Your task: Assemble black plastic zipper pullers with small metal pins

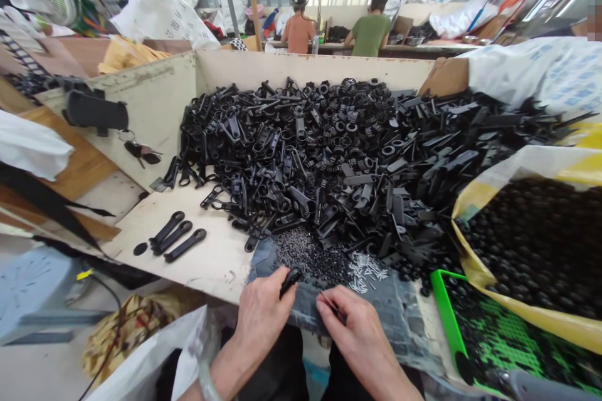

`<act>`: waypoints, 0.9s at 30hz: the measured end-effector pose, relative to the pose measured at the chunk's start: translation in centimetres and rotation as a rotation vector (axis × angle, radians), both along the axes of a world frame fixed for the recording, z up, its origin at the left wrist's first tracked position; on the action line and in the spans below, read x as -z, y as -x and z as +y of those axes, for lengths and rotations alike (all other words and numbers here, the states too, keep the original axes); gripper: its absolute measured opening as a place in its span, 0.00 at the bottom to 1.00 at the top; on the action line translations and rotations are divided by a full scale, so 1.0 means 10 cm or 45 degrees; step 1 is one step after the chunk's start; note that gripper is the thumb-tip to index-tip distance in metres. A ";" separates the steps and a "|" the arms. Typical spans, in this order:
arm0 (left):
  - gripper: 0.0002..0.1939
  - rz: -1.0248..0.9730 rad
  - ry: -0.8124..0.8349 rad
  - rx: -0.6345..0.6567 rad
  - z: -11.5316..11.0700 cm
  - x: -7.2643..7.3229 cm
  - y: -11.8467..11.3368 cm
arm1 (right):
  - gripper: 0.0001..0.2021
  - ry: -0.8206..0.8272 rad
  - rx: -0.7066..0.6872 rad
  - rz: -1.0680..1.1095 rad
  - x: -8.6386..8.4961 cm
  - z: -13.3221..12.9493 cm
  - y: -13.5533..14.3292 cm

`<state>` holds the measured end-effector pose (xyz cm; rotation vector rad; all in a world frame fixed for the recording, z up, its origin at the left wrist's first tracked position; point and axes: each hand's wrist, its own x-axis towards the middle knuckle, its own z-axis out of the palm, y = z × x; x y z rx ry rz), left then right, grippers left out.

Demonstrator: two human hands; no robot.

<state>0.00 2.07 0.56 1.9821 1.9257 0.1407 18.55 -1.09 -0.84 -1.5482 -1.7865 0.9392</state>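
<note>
My left hand is closed around a black plastic part, whose rounded end sticks up past the thumb. Just to the right, my right hand pinches a thin dark piece; the fingers hide most of it, and its kind is unclear. Both hands are above the near edge of a worn grey-blue mat. On that mat lie a heap of tiny dark pieces and a small pile of silver pins. A large mound of black plastic parts rises behind them.
Several black handle-like parts and a black disc lie at the left. On the right are a yellow-edged bag of round black pieces and a green tray. Keys hang on the left panel. Two people sit farther back.
</note>
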 end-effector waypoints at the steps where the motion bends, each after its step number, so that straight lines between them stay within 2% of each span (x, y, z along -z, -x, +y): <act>1: 0.08 -0.006 -0.003 0.010 0.00 0.00 -0.01 | 0.15 -0.004 -0.010 -0.008 0.01 0.01 0.02; 10: 0.08 -0.160 0.006 0.039 0.08 0.06 -0.04 | 0.12 0.059 0.016 0.055 0.02 0.03 0.00; 12: 0.08 -0.249 0.021 0.031 0.07 0.06 -0.01 | 0.13 0.109 0.052 0.164 0.02 0.04 0.00; 14: 0.11 -0.361 0.031 0.025 0.05 0.05 0.01 | 0.14 0.196 0.111 0.394 0.02 0.05 0.02; 16: 0.14 -0.658 0.138 -0.064 -0.01 0.03 0.01 | 0.17 0.333 0.207 0.704 0.00 0.05 0.08; 18: 0.17 -1.117 0.361 -0.250 -0.09 -0.01 0.00 | 0.22 0.463 0.295 0.972 -0.03 0.06 0.16; 20: 0.23 -1.539 0.552 -0.446 -0.16 -0.05 -0.03 | 0.24 0.522 0.328 1.126 -0.06 0.07 0.24; 21: 0.26 -1.667 0.590 -0.513 -0.19 -0.07 -0.04 | 0.25 0.520 0.326 1.169 -0.08 0.07 0.28; 23: 0.30 -1.830 0.605 -0.600 -0.23 -0.10 -0.07 | 0.24 0.495 0.322 1.216 -0.09 0.07 0.34; 27: 0.32 -1.968 0.679 -0.695 -0.27 -0.14 -0.09 | 0.23 0.447 0.320 1.209 -0.05 0.06 0.37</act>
